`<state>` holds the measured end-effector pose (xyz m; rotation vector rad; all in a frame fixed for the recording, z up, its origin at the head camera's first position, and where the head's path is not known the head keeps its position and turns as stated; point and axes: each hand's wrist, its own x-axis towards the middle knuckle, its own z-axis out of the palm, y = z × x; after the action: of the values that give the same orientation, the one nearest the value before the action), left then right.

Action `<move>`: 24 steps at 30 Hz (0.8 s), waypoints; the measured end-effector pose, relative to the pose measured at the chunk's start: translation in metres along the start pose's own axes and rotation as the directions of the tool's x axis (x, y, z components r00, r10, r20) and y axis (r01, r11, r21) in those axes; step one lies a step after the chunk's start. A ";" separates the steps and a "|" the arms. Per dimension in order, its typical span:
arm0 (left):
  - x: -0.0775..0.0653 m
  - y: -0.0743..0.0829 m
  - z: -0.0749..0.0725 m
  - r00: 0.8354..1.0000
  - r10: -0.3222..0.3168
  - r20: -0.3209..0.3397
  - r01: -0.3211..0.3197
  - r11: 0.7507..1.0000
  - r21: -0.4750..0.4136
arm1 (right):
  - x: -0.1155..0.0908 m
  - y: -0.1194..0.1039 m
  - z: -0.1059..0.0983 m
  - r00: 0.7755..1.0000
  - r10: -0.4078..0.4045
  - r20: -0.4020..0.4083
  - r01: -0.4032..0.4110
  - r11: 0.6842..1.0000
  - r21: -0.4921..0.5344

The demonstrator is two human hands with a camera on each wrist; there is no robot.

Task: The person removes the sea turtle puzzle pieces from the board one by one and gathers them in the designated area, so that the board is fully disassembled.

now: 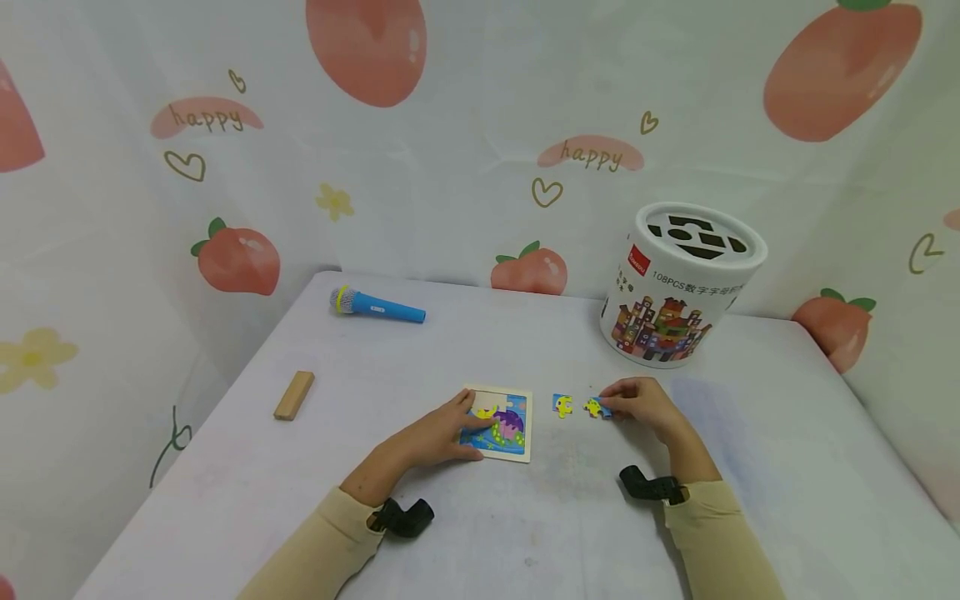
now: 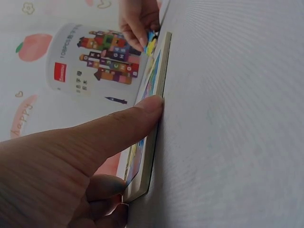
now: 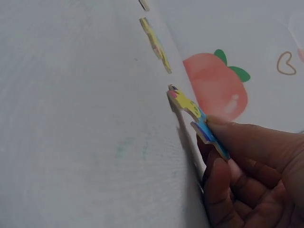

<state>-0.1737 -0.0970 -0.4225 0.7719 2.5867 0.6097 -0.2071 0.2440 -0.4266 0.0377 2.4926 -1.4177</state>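
Observation:
A square wooden puzzle board (image 1: 512,457) with a colourful picture lies on the table, part of its upper area bare wood. My left hand (image 1: 442,433) grips its left side; in the left wrist view the thumb (image 2: 149,105) presses one edge and fingers curl at a corner. Between thumb and fingers, my right hand (image 1: 641,404) pinches a yellow and blue puzzle piece (image 3: 187,105). One end of that piece tilts up in the right wrist view. A second puzzle piece (image 1: 562,406), also yellow and blue, lies between the board and the right hand.
A white bucket (image 1: 678,287) with printed toy blocks and a lid with cut-out shapes stands at the back right. At the back left lies a blue toy microphone (image 1: 382,307). A wooden block (image 1: 294,396) rests near the table's left edge.

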 end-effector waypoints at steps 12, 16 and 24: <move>0.001 -0.001 0.001 1.000 0.012 -0.013 -0.012 1.000 0.002 | 0.000 0.002 0.004 0.995 -0.029 -0.095 0.022 0.997 -0.074; 0.001 0.000 0.001 1.000 0.007 -0.012 -0.007 1.000 0.008 | -0.001 0.000 0.005 0.994 -0.028 -0.107 0.017 0.995 -0.101; -0.002 0.001 0.000 1.000 -0.010 -0.009 0.010 1.000 0.001 | -0.002 -0.002 0.009 0.989 -0.026 -0.147 0.004 0.989 -0.148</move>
<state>-0.1719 -0.0970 -0.4211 0.7583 2.5978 0.6101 -0.2038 0.2359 -0.4290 0.0993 2.7176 -1.2748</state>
